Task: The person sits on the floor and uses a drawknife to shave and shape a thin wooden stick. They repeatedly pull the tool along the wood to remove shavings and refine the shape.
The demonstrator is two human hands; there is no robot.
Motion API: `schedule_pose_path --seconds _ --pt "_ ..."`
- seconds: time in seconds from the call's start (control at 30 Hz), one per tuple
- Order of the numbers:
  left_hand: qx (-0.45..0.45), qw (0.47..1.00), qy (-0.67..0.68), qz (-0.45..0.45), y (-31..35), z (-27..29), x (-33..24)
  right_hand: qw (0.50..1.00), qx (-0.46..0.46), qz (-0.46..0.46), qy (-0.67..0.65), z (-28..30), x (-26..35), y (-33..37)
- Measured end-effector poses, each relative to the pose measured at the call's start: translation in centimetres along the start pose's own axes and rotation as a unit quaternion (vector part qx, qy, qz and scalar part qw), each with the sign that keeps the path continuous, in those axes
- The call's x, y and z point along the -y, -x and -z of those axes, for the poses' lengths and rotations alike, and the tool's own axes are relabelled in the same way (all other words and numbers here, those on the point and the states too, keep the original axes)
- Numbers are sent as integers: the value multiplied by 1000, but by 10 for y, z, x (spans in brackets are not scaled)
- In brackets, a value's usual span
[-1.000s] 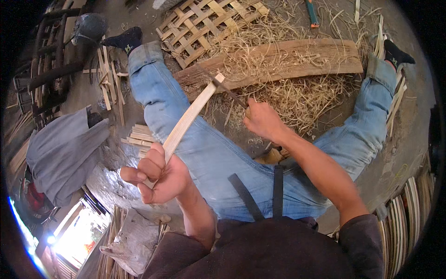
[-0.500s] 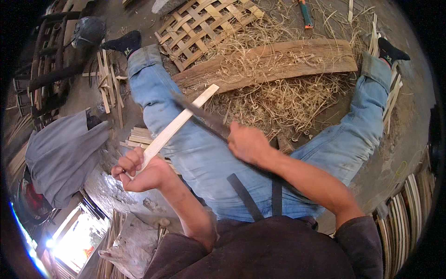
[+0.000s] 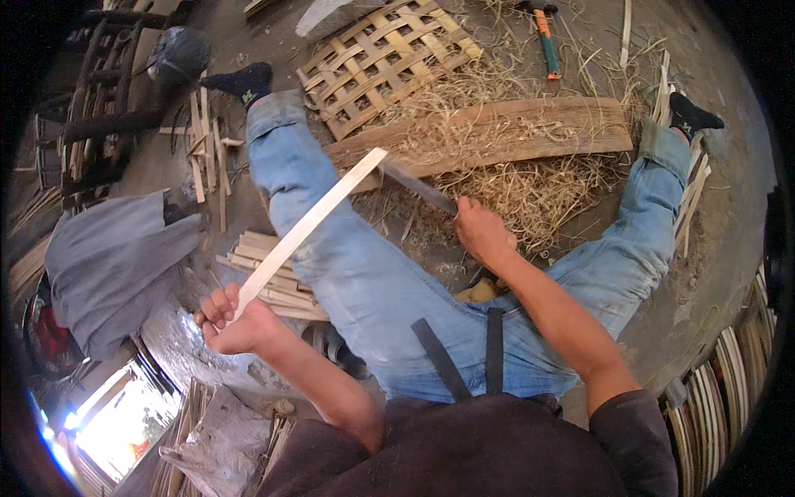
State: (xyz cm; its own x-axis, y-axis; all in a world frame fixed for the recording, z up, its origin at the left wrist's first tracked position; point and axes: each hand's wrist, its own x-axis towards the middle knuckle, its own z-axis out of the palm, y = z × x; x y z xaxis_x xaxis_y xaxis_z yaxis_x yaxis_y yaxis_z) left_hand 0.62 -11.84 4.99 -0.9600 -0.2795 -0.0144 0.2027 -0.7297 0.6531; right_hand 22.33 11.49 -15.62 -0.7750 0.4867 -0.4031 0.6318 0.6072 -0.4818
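My left hand (image 3: 234,320) is closed around the near end of a pale, flat wooden strip (image 3: 308,222). The strip slants up and away to the right, over my left thigh. In my right hand (image 3: 484,230) is a knife, gripped by a handle that my fingers hide. Its narrow dark blade (image 3: 421,187) points up and left, and its tip meets or lies just behind the strip's far end; I cannot tell whether they touch.
A curved wooden plank (image 3: 530,128) lies between my legs, with curly shavings (image 3: 530,195) over and around it. Beyond are a woven lattice panel (image 3: 389,62) and a hammer (image 3: 546,45). Cut strips (image 3: 277,282) are stacked beside my left thigh. A grey cloth (image 3: 116,265) hangs at left.
My right hand has moved right and slightly up, taking the blade from across the strip's middle to its far end. My left hand has shifted slightly left and down, still holding the strip.
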Motion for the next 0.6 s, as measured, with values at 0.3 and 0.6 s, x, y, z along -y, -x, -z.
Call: schedule_pose_path --seconds 0.3,0.6 --pt "115 955 151 227 38 2 7 643 32 -35 -765 91 100 50" --pt "73 884 252 387 17 12 68 704 -194 24 -683 126 -23 101"
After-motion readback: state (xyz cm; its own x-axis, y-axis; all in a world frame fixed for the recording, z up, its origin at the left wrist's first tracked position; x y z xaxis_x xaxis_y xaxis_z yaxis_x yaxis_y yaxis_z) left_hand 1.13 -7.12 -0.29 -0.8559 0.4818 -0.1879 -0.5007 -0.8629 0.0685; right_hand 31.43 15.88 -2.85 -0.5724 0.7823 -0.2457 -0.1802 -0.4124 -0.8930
